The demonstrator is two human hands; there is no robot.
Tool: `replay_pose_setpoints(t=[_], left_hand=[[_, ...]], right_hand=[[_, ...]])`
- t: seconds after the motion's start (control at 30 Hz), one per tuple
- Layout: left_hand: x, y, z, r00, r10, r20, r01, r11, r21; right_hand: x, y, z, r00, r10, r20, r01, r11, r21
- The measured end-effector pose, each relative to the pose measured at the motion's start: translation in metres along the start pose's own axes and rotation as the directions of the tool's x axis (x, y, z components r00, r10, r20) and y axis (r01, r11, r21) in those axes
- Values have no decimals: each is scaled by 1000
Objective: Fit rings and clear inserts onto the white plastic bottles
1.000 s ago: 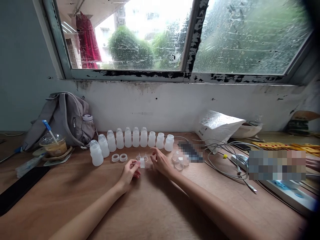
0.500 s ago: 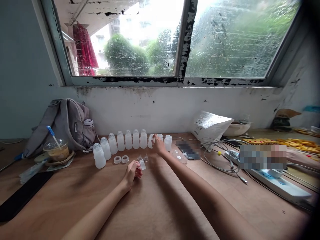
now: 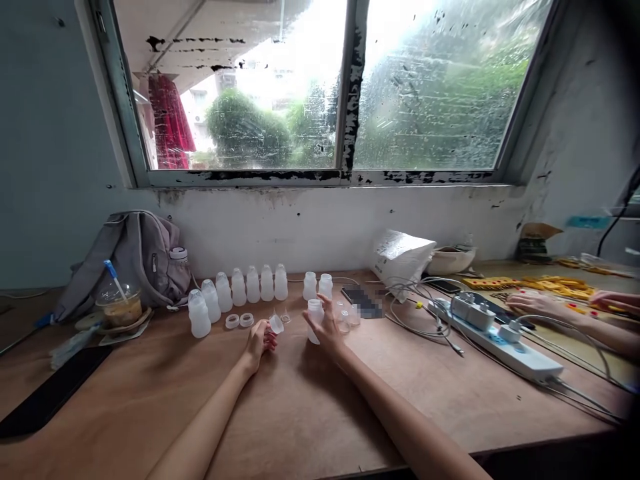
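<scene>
the bottle (image 3: 313,328) in front of me is frosted white and upright, with shoulders narrowing to an open, uncapped neck. the other piece i have is a small, clear, cup-shaped part (image 3: 277,325), tilted.

my right hand (image 3: 331,333) is partly curled, thumb and fingers spread about the bottle's sides and gripping it; i cannot tell whether its base touches the table (image 3: 280,407). my left hand (image 3: 259,341) is closed, pinching the clear part between thumb and fingers, the remaining fingers folded under.

the bottle sits at ten o'clock from the middle of my right hand and two o'clock from my left. the clear part is at one o'clock from my left hand, just beyond the fingertips.

between my hands, a little farther off, lies a small clear teat-like piece (image 3: 285,318). two white rings (image 3: 239,321) lie side by side at ten o'clock from my left hand. beyond them, from ten to one o'clock, runs a curved row of seven bottles with clear domed tops (image 3: 239,288). two uncapped bottles (image 3: 318,287) stand at about twelve o'clock from my right hand, and clear caps (image 3: 344,327) lie just beside it at two o'clock. well off at three o'clock, a white power strip (image 3: 520,360) lies near a co-worker's hands (image 3: 537,304).
</scene>
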State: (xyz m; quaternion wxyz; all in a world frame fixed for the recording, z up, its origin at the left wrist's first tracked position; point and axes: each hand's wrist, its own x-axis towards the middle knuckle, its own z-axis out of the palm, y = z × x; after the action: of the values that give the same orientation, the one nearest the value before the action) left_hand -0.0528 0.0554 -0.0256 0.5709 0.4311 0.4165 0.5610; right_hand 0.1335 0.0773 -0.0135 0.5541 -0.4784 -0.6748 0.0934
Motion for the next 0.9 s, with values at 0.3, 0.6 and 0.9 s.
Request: replay_pose_setpoints(t=[0.3, 0.6, 0.9], left_hand=[[-8, 6, -3, 998, 59, -23, -58, 998, 31], [-12, 13, 0, 994, 106, -15, -103, 986, 133], [-9, 9, -3, 990, 141, -20, -131, 958, 256]], right_hand=[[-20, -7, 8, 949, -100, 299, 124, 990, -62], [-19, -14, 1, 899, -312, 306, 392, 886, -248], [-19, -17, -2, 881, -353, 315, 439, 858, -267]])
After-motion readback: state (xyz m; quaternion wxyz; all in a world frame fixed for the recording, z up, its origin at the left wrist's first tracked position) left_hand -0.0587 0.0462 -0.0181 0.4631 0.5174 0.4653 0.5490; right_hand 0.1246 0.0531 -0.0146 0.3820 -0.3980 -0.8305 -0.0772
